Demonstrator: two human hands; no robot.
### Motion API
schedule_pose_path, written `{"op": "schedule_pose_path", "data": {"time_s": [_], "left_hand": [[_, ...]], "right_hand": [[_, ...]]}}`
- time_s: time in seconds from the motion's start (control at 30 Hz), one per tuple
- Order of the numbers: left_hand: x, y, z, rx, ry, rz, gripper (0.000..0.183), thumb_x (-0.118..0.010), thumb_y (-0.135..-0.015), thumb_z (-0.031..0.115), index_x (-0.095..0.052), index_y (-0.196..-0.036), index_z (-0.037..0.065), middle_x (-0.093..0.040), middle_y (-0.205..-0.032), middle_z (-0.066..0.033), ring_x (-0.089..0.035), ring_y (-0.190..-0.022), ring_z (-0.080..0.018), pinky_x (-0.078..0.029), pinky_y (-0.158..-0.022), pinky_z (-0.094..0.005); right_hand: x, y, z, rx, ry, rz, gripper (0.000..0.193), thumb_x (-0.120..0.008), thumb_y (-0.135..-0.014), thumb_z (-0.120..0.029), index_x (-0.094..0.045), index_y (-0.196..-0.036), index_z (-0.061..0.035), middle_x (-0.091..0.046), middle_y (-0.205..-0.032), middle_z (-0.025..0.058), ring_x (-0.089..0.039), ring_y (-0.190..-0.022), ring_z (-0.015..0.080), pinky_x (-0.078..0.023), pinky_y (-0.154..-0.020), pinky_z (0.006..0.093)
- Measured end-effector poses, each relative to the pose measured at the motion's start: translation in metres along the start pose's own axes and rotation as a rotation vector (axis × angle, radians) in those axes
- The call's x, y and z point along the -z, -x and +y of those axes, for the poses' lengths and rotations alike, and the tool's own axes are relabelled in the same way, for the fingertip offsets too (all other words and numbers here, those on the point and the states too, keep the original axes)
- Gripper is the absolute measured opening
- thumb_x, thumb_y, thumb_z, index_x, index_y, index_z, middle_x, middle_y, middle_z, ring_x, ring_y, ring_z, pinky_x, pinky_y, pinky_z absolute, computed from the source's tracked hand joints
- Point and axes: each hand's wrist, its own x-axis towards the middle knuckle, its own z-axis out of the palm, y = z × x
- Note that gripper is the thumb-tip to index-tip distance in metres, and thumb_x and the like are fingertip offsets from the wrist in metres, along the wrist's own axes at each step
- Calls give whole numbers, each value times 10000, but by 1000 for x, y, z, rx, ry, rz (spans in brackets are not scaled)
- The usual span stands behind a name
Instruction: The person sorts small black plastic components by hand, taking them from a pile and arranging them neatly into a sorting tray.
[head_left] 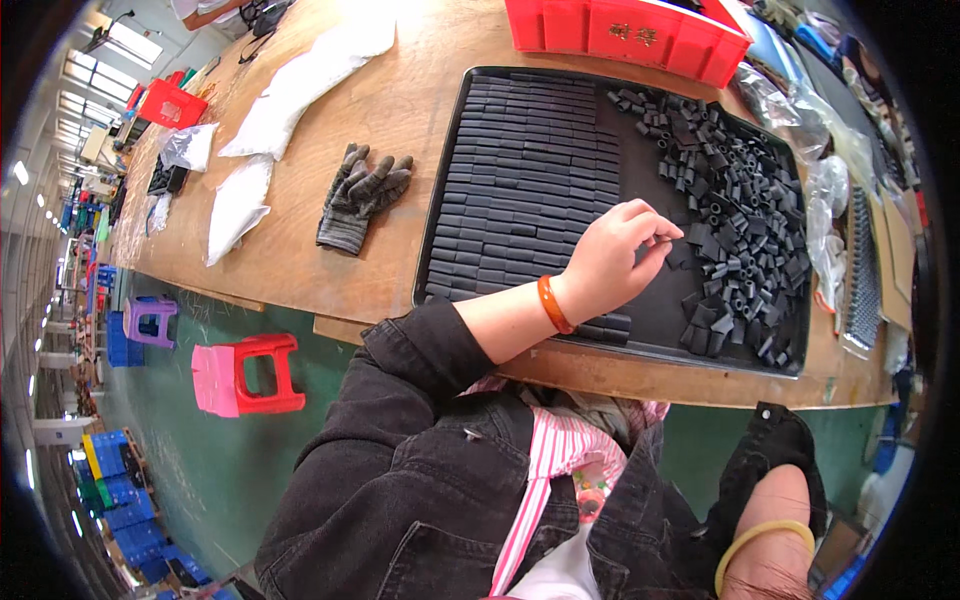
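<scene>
My left hand (622,250), with an orange bracelet at its wrist, is over a shallow black tray (650,180). Its thumb and fingers are pinched together; anything between them is too small or hidden to make out. Under and beside that hand, short black tubes (535,150) lie in tight, even rows over the tray's left part. A loose heap of black tubes (745,210) fills the right side, several with their round hollow ends showing. Of my right arm only the bent forearm with a yellow band shows at the lower right; the hand itself is out of view.
Behind the tray stands a red plastic bin (630,35). A grey-black work glove (362,195) and white bags (300,90) lie left on the wooden table (400,110). Clear plastic bags (830,190) crowd the right edge. A pink and red stool (250,375) stands on the floor.
</scene>
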Motion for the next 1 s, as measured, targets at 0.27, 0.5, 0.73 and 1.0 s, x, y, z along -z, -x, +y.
{"op": "schedule_pose_path", "data": {"time_s": [0.27, 0.5, 0.73, 1.0], "left_hand": [[-14, -4, 2, -14, 44, -20, 140, -669, -830, -2, -685, -964, 32, -627, -869, -79, -591, -719, -190, -503, -664, -291], [4, 2, -1, -18, 10, 20, 141, -668, -834, -13, -684, -968, 27, -623, -864, -80, -591, -707, -189, -502, -653, -286], [2, 0, 2, -43, 23, 11, 139, -666, -837, -25, -682, -965, 29, -615, -848, -81, -595, -706, -203, -506, -644, -299], [13, -4, 7, 43, -100, 5, 196, -620, -900, -30, -693, -1067, 42, -639, -935, -56, -604, -816, -140, -484, -727, -252]], "right_hand": [[302, -184, -68, -25, 143, -133, 432, -401, -1018, -436, -621, -1127, -80, -646, -1089, 97, -587, -1050, 284, -429, -889, 422], [-96, 63, 37, -66, 186, -188, 437, -408, -1013, -452, -635, -1104, -89, -661, -1056, 91, -598, -1023, 286, -437, -868, 421], [-94, 135, 33, -409, 384, -441, 534, -426, -984, -540, -517, -1273, -100, -544, -1218, 242, -607, -1061, 397, -487, -927, 482], [-50, 188, 37, -1315, 702, -1074, 329, -691, -862, -84, -587, -1166, -17, -616, -999, 119, -585, -873, 266, -481, -788, 341]]}}
